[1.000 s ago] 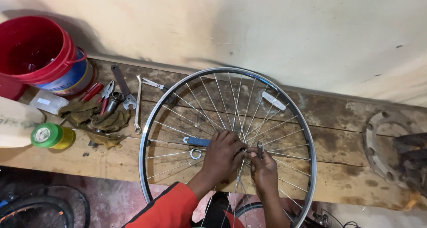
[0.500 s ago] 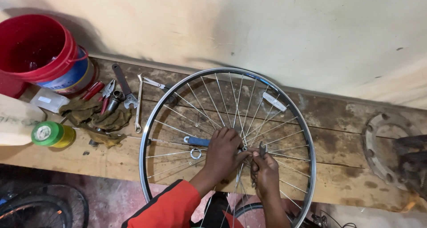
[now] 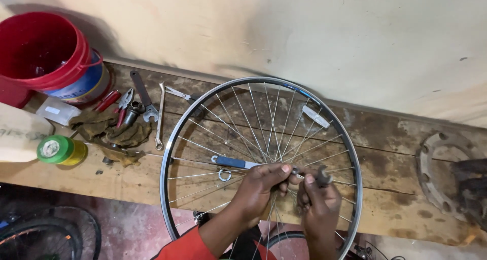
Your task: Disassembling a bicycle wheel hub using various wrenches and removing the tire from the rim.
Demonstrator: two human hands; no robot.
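While one spoked bicycle wheel [image 3: 175, 138] leans over the front edge of the wooden table [image 3: 390, 189], both of the person's hands meet at its middle. The left hand [image 3: 261, 189], coming out of a red sleeve [image 3: 187, 247], is curled with its fingers pinched closed around the hub area where the spokes cross. The right hand [image 3: 318, 204] is also closed, its fingertips gripping one small dark metal part [image 3: 322, 176] just beside the left thumb; what kind of part it is cannot be told. Behind the spokes, on the table, lie one blue-handled wrench [image 3: 234, 162] and one small metal ring [image 3: 224, 175] right by it.

To the left of the wheel sits a cluster of tools: one pair of red-handled pliers [image 3: 122, 104], one long flat spanner [image 3: 142, 95], one slim silver spanner [image 3: 160, 115] and one further small spanner [image 3: 178, 93] near the rim. Two worn work gloves [image 3: 114, 131] lie crumpled under them. At the back left stands one red bucket [image 3: 43, 52] nested in a blue-and-white tub [image 3: 91, 85]. One bottle with a green cap [image 3: 61, 150] lies on its side near the table's front. One large perforated metal disc [image 3: 441, 174] rests at the far right. Under the table, part of another wheel with a tyre [image 3: 45, 239] shows.
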